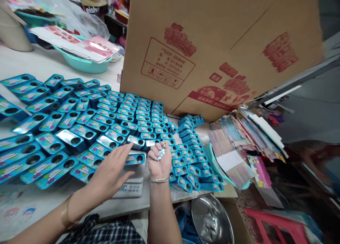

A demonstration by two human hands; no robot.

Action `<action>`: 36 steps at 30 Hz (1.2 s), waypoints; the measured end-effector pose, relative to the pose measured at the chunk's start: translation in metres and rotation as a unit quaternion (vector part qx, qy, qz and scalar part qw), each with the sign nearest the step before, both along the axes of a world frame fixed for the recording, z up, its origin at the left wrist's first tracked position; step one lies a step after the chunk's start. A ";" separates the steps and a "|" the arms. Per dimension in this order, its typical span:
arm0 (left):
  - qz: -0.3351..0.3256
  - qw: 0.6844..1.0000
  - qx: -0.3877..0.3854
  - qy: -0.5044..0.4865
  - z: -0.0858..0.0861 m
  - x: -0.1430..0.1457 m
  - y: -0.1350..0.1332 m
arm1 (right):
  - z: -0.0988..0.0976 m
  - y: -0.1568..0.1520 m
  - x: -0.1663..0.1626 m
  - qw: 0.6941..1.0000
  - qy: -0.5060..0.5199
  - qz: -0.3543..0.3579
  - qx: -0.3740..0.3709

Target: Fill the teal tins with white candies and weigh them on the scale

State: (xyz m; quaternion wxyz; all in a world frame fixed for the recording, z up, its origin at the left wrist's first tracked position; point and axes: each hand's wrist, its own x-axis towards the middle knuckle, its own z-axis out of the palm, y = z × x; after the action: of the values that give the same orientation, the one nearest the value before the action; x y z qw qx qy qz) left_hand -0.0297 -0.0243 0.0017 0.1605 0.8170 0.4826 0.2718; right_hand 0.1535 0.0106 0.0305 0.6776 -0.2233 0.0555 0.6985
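Note:
My left hand [111,173] is stretched flat with its fingers together, hovering over a small white scale [131,185] that carries a blue tin [134,159]. My right hand [159,162] is closed into a fist around several small white pieces [160,153], held just right of the scale. Rows of blue tins [79,127] with round holes in their lids cover the table in front of both hands. More of these tins [190,155] lie stacked to the right of my fist.
A big cardboard box [212,49] with red print stands behind the tins. A teal basin [82,61] holding flat cartons sits at the back left. Printed cards [236,148] fan out on the right. A steel bowl [212,219] and a red stool [276,226] are below the table edge.

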 end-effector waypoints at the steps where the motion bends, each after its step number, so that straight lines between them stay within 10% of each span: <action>1: 0.006 0.999 0.000 0.038 -0.004 0.005 0.004 | 0.001 -0.001 0.001 1.000 0.004 -0.006 -0.005; 7: 0.012 0.999 -0.043 0.014 -0.010 0.013 0.008 | -0.002 -0.016 0.012 0.992 -0.004 -0.074 -0.106; 12: -0.042 0.991 0.089 -0.090 0.016 0.009 0.014 | -0.012 -0.022 0.004 0.983 -0.016 -0.093 -0.156; 22: -0.209 0.914 0.308 0.164 0.059 0.019 0.052 | -0.005 0.002 -0.032 0.980 0.111 -0.024 -0.161; 36: -0.196 0.922 0.273 0.194 0.078 0.026 0.058 | 0.002 0.002 -0.026 0.976 0.145 -0.012 -0.163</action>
State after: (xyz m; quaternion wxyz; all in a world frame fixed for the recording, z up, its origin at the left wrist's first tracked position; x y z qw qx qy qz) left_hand -0.0036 0.0338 0.0801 -0.1153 0.9441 0.2419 0.1919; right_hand 0.1271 0.0130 0.0330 0.6249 -0.2268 0.2686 0.6971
